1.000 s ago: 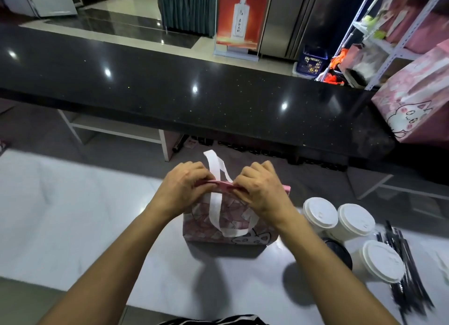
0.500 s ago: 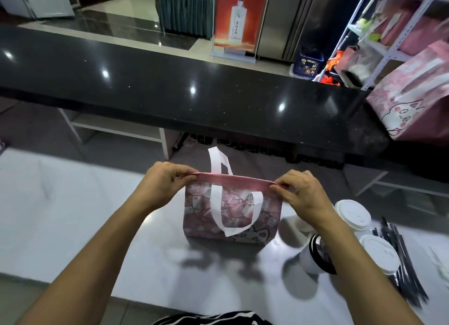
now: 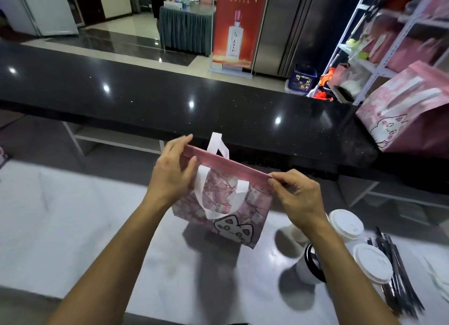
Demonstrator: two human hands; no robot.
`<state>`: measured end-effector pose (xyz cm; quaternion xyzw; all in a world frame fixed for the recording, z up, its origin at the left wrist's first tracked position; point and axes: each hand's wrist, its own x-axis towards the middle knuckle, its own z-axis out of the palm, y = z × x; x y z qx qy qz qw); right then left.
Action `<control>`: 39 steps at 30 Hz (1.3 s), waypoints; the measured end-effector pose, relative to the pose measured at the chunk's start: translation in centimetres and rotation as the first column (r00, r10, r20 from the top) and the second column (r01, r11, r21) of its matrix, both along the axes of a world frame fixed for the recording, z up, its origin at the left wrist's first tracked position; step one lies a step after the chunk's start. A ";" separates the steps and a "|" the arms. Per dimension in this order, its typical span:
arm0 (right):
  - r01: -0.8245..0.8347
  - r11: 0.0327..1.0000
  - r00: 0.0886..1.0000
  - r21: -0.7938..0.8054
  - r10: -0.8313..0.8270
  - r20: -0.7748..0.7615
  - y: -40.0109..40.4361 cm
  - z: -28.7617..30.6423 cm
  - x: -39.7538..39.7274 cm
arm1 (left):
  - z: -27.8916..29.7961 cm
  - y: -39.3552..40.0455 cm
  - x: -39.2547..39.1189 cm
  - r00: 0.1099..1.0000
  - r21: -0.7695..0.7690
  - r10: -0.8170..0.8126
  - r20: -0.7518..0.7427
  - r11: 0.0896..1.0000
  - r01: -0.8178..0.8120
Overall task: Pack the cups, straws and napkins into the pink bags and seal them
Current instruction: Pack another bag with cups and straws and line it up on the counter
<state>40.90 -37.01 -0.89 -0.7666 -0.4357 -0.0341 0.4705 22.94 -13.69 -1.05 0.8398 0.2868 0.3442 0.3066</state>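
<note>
A small pink bag with white handles and a cat print is lifted and tilted above the white counter. My left hand pinches the left end of its folded top edge. My right hand pinches the right end of the same edge. To the right stand white lidded cups, one more nearer me, and a cup with a black lid. Black wrapped straws lie at the far right, with white napkins at the frame edge.
A black raised counter runs across behind the bag. A larger pink cat-print bag stands on its right end. Metal shelving with pink items stands at the back right. A person stands at a draped table far behind.
My hands slid apart from the middle of the bag's top edge to its two ends. The bag then rose off the counter and tilted, its left end higher.
</note>
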 end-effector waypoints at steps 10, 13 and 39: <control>0.203 0.880 0.970 0.430 -0.240 0.034 -2.5 11.7 1.2 | 7.7 -8.9 3.4 0.974 0.355 0.057 0.219 0.925 -0.135; 0.289 0.843 0.930 0.454 -0.360 0.077 -3.8 13.8 3.2 | 7.4 -12.3 5.5 0.980 0.382 -0.054 0.192 0.924 -0.024; 0.540 0.786 0.836 0.299 -0.541 -0.087 -10.4 6.0 20.7 | 4.6 -17.2 32.3 0.898 -0.117 -0.433 -0.080 0.898 0.423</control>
